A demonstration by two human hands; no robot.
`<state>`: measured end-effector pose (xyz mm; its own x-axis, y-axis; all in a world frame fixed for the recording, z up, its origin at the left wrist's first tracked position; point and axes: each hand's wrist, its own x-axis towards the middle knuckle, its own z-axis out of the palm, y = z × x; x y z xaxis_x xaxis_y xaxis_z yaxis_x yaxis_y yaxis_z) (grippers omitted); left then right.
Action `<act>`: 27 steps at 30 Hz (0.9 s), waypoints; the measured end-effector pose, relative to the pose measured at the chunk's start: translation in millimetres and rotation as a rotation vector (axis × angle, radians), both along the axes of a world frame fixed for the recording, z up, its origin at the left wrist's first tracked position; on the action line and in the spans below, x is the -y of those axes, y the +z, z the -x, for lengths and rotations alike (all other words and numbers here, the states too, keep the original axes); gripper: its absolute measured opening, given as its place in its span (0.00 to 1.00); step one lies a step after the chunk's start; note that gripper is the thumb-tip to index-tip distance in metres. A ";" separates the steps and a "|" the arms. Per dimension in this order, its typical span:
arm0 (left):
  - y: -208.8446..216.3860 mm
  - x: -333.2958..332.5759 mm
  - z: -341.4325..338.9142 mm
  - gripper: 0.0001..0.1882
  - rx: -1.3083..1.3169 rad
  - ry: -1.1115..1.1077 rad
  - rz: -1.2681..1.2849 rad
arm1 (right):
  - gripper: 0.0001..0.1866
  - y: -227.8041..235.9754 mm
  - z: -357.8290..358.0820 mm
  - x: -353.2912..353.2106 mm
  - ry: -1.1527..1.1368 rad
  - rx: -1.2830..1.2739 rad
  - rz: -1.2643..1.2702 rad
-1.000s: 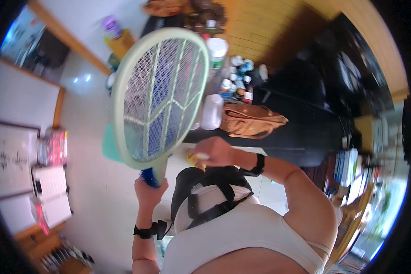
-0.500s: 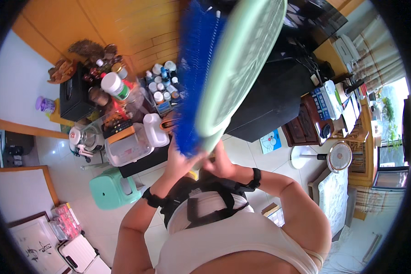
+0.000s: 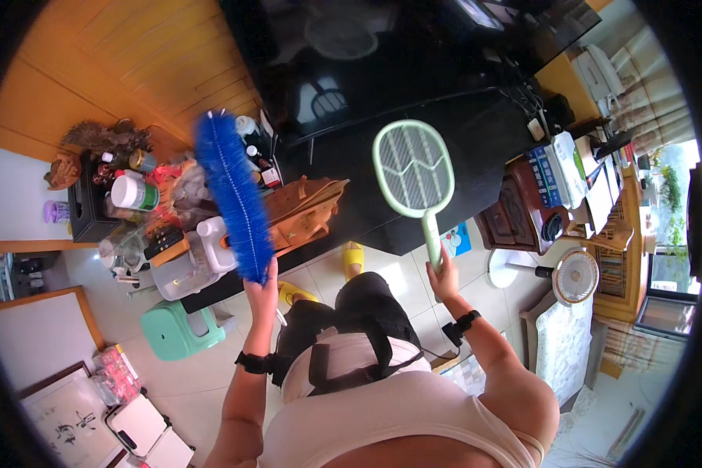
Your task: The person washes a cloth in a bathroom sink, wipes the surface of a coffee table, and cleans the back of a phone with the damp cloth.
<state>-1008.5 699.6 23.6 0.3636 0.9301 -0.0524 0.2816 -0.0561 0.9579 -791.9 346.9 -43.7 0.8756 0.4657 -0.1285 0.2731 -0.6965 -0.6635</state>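
Observation:
A fluffy blue duster stands upright in my left hand, which is closed around its lower end. The duster's head passes in front of the bottles and jars on the cabinet. My right hand grips the handle of a pale green electric mosquito swatter. The swatter's oval mesh head is raised over the black cabinet top, apart from the duster. Between the two tools, a brown carved wooden piece rests on the cabinet.
A black television stands behind the cabinet. At left are a white jar, a clear plastic box and a green stool. To the right stand a dark wooden chest and a fan.
The duster and swatter, held close together before, are now apart. My left hand has moved left with the duster, my right hand right with the swatter. The carved wooden piece shows more fully.

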 end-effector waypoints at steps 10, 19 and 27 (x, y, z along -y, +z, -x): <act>-7.2 32.2 -53.7 0.08 -0.085 -0.219 0.165 | 0.35 -125.8 -82.0 -89.3 0.135 -0.132 0.156; -26.7 70.7 -100.3 0.12 -0.010 -0.208 0.371 | 0.29 -153.4 -95.8 -157.9 0.218 0.271 0.148; -62.3 109.3 -143.5 0.23 0.104 -0.524 0.506 | 0.19 19.1 -58.5 -113.1 0.702 -0.414 -0.292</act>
<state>-864.9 590.3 -38.7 0.7803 0.5040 -0.3703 0.2458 0.2973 0.9226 -733.4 460.0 -24.6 0.2821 0.9452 -0.1645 0.2731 -0.2435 -0.9306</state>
